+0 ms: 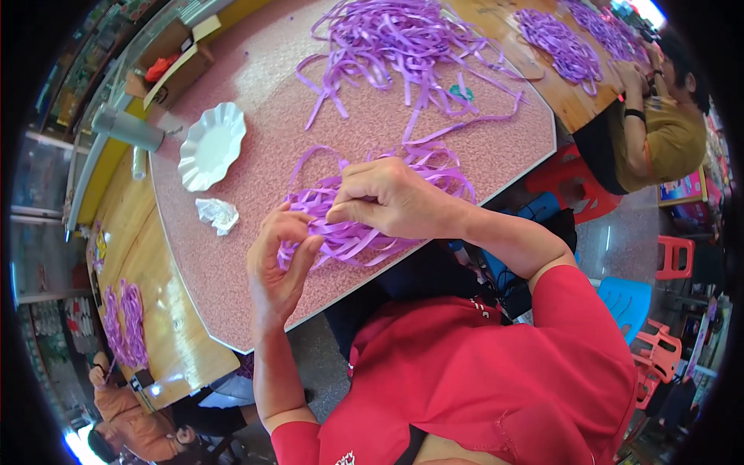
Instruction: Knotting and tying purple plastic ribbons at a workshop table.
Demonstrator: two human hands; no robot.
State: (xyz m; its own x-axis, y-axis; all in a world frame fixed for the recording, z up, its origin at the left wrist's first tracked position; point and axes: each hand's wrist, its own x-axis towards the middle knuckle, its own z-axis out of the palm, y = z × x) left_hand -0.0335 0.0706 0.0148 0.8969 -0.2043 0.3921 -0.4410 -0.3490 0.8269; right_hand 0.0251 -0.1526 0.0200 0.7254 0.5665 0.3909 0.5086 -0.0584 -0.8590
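Observation:
Near the front edge of the pink speckled table [263, 116] lies a loose pile of narrow purple ribbons [353, 239], with both my hands over it. My left hand [280, 260] has its fingers curled at the pile's left side, with purple ribbon between thumb and fingers. Just right of it, my right hand [391, 198] is closed in a pinch above the ribbons. What its fingertips hold is hidden. The two hands' fingertips are close together. A larger heap of purple ribbons [387, 43] is at the far side, some strands trailing toward me.
To the left are a white scalloped plate [211, 147], a crumpled white tissue [218, 215], a grey-green cylinder [128, 128] and an open cardboard box [182, 66]. People work with purple ribbons at wooden tables on both sides. A red stool [577, 182] stands right of the table.

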